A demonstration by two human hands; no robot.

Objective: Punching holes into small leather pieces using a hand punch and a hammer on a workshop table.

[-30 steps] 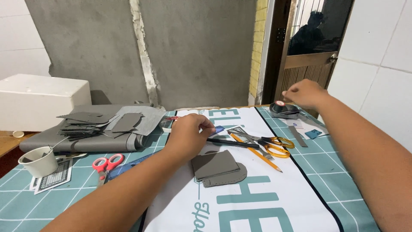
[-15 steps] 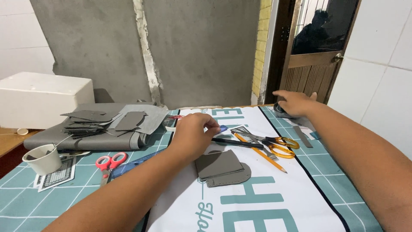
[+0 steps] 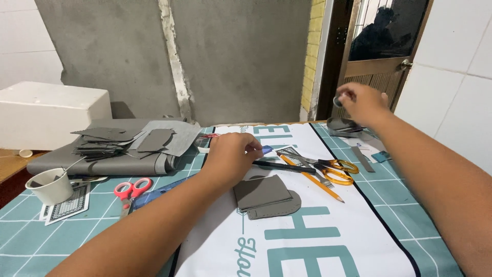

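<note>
Grey leather pieces [image 3: 266,196], 2 or so stacked flat with a rounded edge and a stitch line showing, lie on the white printed mat [image 3: 328,241], just below the left hand [image 3: 233,154]. That hand hovers just above and beyond the stack, not touching it, with its fingers pinched narrow on a small blue object [image 3: 267,150] at the fingertips; what the object is cannot be told. The right hand [image 3: 361,102] is raised well apart, up near the far right corner of the table, pinching a small round dark item [image 3: 338,101] between thumb and fingers above a dark shallow dish [image 3: 342,124].

To do this step well, in my judgement, the small item needs a firm fingertip pinch and a level carry back over the mat, while the left hand keeps its grip light and stays near the stack, ready to pin it flat.

Just right of the left hand lie a black pen [image 3: 284,166], a yellow pencil [image 3: 312,180] and orange-handled scissors [image 3: 335,169]. Further left are red-handled scissors [image 3: 130,190], a white cup [image 3: 51,187] and a pile of grey cut sheets [image 3: 118,141] on a grey roll.
</note>
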